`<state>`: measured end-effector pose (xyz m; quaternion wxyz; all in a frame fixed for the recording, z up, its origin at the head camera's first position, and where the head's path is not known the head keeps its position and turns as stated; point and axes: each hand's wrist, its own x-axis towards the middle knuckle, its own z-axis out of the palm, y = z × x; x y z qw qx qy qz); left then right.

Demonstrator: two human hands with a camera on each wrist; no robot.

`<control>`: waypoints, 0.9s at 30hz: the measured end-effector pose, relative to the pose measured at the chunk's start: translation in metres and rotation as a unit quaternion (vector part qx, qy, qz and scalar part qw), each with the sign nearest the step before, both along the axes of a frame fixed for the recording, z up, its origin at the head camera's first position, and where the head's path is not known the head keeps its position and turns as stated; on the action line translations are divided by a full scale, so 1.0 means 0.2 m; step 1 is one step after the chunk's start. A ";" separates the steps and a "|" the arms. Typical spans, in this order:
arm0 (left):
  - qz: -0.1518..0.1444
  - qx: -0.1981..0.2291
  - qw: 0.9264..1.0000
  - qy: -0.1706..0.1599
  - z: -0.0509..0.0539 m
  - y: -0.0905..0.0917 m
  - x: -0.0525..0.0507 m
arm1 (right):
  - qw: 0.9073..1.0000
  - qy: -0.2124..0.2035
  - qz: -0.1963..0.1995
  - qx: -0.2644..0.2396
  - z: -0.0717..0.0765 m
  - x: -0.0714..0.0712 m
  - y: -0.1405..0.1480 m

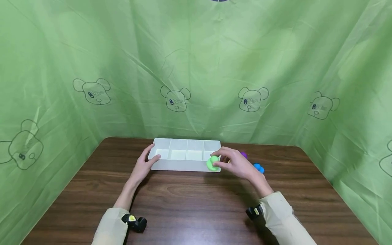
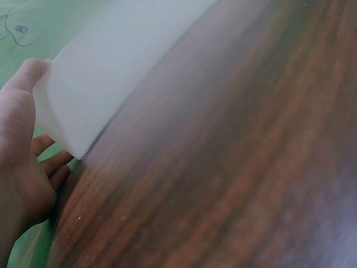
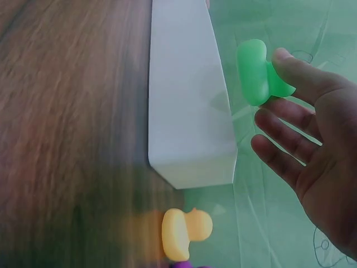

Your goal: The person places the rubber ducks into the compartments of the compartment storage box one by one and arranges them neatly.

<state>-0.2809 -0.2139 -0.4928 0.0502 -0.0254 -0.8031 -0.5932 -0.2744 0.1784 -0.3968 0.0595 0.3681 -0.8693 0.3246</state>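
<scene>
A white box with several compartments (image 1: 180,165) lies across the far part of the table. My left hand (image 1: 143,167) grips its left end, thumb at the near top edge and fingers round the side; the left wrist view shows the hand (image 2: 22,145) at the box's end (image 2: 106,72). Between thumb and fingers my right hand (image 1: 234,163) pinches a green rounded toy (image 1: 212,164) above the box's right end. In the right wrist view, the green toy (image 3: 254,72) is in the hand (image 3: 318,123), apart from the box (image 3: 189,100).
Right of the box, a yellow duck-shaped toy (image 3: 176,234) stands on the table beside a purple thing (image 3: 183,264). The head view shows the purple thing (image 1: 243,154) behind my right hand and a blue toy (image 1: 258,168) farther right. A green curtain (image 1: 196,68) hangs behind the table (image 1: 183,211).
</scene>
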 end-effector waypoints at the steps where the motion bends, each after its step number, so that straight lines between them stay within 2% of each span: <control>1: 0.000 0.002 1.000 -0.001 0.00 0.00 0.00 | 1.000 -0.001 0.001 0.002 0.01 0.00 -0.01; 10: 0.007 0.005 1.000 0.001 -0.03 0.00 0.00 | 0.999 -0.009 0.030 0.020 0.05 -0.03 -0.15; 19: 0.006 0.008 1.000 -0.001 -0.01 0.00 0.01 | 0.999 -0.006 0.046 0.030 0.07 -0.07 -0.27; 27: 0.003 0.013 1.000 0.006 -0.02 -0.01 0.01 | 0.997 0.000 0.059 0.045 0.12 -0.09 -0.38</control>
